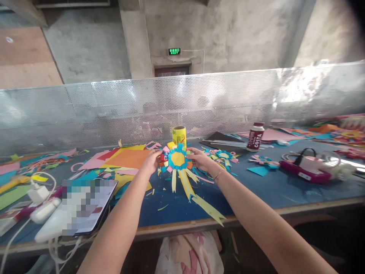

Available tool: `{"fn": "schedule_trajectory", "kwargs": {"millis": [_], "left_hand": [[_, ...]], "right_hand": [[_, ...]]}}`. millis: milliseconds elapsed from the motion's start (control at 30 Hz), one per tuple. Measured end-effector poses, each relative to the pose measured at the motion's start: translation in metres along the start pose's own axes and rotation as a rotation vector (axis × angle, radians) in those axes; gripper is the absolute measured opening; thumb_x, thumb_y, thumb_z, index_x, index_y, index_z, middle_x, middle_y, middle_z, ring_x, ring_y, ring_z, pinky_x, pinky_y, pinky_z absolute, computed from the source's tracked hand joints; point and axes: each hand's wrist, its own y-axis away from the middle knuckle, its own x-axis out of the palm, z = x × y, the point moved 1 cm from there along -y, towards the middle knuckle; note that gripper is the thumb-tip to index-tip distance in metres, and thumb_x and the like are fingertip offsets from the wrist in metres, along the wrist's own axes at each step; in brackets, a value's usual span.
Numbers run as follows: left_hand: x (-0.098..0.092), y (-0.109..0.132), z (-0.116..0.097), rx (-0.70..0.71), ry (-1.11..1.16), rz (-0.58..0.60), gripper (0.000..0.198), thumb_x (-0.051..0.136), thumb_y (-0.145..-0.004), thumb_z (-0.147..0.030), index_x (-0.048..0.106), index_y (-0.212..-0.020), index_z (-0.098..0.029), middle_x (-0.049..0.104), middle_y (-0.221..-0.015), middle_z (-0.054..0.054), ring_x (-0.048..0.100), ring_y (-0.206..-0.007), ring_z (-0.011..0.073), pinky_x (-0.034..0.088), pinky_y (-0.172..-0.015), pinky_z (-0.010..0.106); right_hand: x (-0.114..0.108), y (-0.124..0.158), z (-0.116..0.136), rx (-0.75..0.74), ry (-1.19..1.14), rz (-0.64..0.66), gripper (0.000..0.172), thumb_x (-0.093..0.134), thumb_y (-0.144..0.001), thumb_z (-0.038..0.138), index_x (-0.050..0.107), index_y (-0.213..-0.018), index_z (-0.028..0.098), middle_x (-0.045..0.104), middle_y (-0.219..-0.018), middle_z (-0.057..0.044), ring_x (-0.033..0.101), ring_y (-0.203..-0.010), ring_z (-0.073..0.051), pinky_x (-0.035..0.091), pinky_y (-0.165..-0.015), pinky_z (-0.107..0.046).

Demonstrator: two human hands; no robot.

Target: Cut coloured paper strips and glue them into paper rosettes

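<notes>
Paper rosette [178, 160], judged light, flexible and easily creased, its yellow tails [185, 182] floppy, best taken by the outer rim, where left hand [152, 161] and right hand [201, 160] appear to pinch opposite sides, before the yellow tube [179, 134] at the blue table [156, 215].

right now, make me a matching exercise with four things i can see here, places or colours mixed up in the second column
Things:
1. rosette
2. tube
3. bottle
4. exit sign

Places or colours:
a. dark red and white
b. lit green
c. held by left hand and right hand
d. yellow, just behind the rosette

Pairs: 1-c, 2-d, 3-a, 4-b
</notes>
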Motion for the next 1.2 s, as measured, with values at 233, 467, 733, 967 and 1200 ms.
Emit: {"fn": "schedule_trajectory", "kwargs": {"millis": [233, 467, 733, 967, 1200], "left_hand": [[-0.002, -0.004, 0.005, 0.040, 0.002, 0.014, 0.021, 0.073, -0.064, -0.027, 0.061, -0.076, -0.015, 0.064, -0.062, 0.000, 0.060, -0.051, 0.0112, 0.048, -0.053, 0.023], [0.011, 0.010, -0.005, -0.009, 0.024, 0.048, 0.038, 0.064, -0.073, -0.051, 0.062, -0.086, -0.015, 0.065, -0.065, 0.004, 0.062, -0.055, 0.0155, 0.049, -0.051, 0.026], [0.013, 0.005, 0.000, 0.148, -0.008, -0.002, 0.037, 0.076, -0.062, -0.031, 0.065, -0.095, -0.018, 0.068, -0.075, 0.000, 0.064, -0.066, 0.0139, 0.050, -0.062, 0.024], [0.012, 0.005, 0.001, 0.151, -0.022, 0.011, 0.034, 0.073, -0.067, -0.033, 0.064, -0.096, -0.019, 0.067, -0.075, 0.001, 0.064, -0.066, 0.0144, 0.049, -0.062, 0.025], [-0.026, -0.023, -0.001, 0.117, -0.068, -0.266, 0.034, 0.039, -0.090, -0.045, 0.058, -0.091, -0.017, 0.064, -0.079, 0.004, 0.061, -0.068, 0.0131, 0.045, -0.062, 0.023]], "right_hand": [[0.001, -0.002, -0.002, -0.064, 0.080, -0.021, 0.035, 0.070, -0.069, 0.015, 0.057, -0.100, 0.022, 0.067, -0.081, -0.001, 0.066, -0.067, -0.014, 0.058, -0.054, -0.025], [0.000, -0.005, -0.004, -0.105, 0.102, -0.087, 0.036, 0.070, -0.068, 0.016, 0.057, -0.101, 0.022, 0.065, -0.076, 0.001, 0.065, -0.065, -0.014, 0.058, -0.053, -0.026], [-0.004, -0.009, -0.006, -0.137, 0.112, -0.111, 0.037, 0.072, -0.066, 0.019, 0.057, -0.099, 0.023, 0.066, -0.078, 0.002, 0.066, -0.066, -0.014, 0.057, -0.055, -0.027], [-0.003, -0.009, -0.006, -0.147, 0.115, -0.107, 0.037, 0.072, -0.066, 0.019, 0.058, -0.100, 0.023, 0.067, -0.081, 0.001, 0.066, -0.068, -0.015, 0.058, -0.057, -0.027], [-0.001, -0.006, -0.004, -0.092, -0.025, -0.049, 0.033, 0.070, -0.068, 0.015, 0.058, -0.098, 0.021, 0.068, -0.084, -0.002, 0.067, -0.071, -0.015, 0.058, -0.065, -0.028]]}}
